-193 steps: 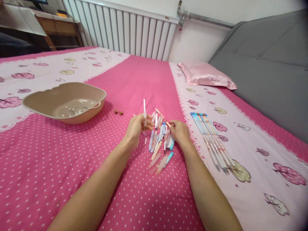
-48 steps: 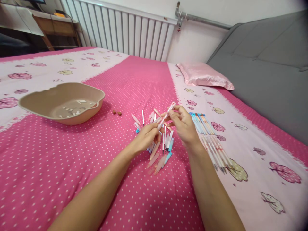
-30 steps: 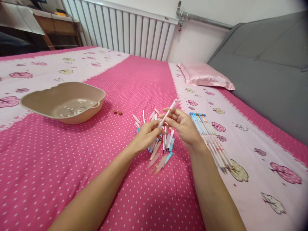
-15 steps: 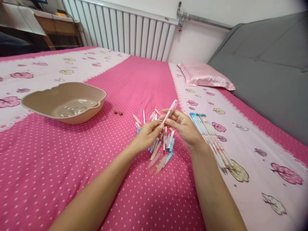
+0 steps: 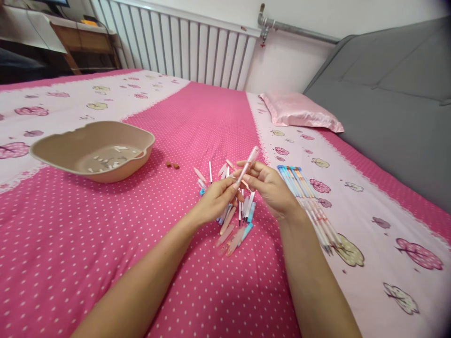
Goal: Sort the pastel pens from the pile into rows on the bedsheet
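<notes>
A pink pen (image 5: 249, 162) is held slantwise between my two hands, its upper end pointing away to the right. My left hand (image 5: 219, 196) pinches the lower end. Closed around its middle are the fingers of my right hand (image 5: 268, 185). Beneath them lies a loose pile of pen parts (image 5: 232, 230), with pink and blue caps, barrels and thin white refills; my hands hide some of it. To the right, blue pens (image 5: 295, 181) lie side by side in a row, with pinkish-white pens (image 5: 321, 223) just below them.
A beige basin (image 5: 92, 149) with small white pieces inside stands on the left of the polka-dot bedspread (image 5: 169, 281). Two small brown pieces (image 5: 172, 165) lie beside it. Farther back are a pink pillow (image 5: 301, 112), a grey headboard (image 5: 387, 89) and a white radiator (image 5: 179, 42).
Both hands keep almost the same position around the pink pen. My left fingers have shifted slightly; the view has moved a little.
</notes>
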`<control>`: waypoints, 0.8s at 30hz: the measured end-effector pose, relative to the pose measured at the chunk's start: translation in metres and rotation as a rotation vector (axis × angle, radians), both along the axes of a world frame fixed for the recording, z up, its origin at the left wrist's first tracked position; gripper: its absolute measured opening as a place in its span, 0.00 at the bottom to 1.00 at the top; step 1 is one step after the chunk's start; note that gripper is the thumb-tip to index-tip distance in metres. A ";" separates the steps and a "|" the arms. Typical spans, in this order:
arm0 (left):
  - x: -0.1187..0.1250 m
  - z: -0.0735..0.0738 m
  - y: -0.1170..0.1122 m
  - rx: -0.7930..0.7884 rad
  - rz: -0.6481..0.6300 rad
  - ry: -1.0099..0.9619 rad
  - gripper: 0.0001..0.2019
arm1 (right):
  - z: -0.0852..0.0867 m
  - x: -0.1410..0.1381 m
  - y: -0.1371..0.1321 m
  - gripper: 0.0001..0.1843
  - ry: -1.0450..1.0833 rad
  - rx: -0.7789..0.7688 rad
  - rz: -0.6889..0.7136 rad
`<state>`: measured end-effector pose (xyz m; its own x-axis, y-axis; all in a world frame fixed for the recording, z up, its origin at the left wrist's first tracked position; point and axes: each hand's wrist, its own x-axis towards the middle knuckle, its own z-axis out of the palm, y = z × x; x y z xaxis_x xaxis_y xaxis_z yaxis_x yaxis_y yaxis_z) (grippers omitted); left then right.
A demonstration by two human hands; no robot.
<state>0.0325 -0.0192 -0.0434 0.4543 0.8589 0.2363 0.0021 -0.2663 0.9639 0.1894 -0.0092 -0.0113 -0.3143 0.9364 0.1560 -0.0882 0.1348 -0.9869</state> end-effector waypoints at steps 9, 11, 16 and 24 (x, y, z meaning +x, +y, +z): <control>0.000 0.000 -0.001 0.023 -0.019 -0.005 0.16 | 0.001 0.001 -0.001 0.15 0.008 -0.041 0.021; 0.000 0.001 -0.001 0.002 -0.012 -0.001 0.16 | 0.001 0.001 -0.001 0.15 -0.013 -0.031 -0.002; -0.001 -0.003 0.001 -0.005 0.024 0.025 0.16 | -0.001 0.000 0.000 0.17 -0.003 -0.011 -0.031; 0.000 -0.007 0.007 0.079 0.178 0.009 0.12 | -0.001 -0.001 0.001 0.12 -0.078 0.155 -0.009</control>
<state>0.0323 -0.0125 -0.0506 0.2991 0.9048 0.3030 0.0651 -0.3362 0.9396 0.1888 -0.0084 -0.0123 -0.3231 0.9058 0.2742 -0.0099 0.2865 -0.9580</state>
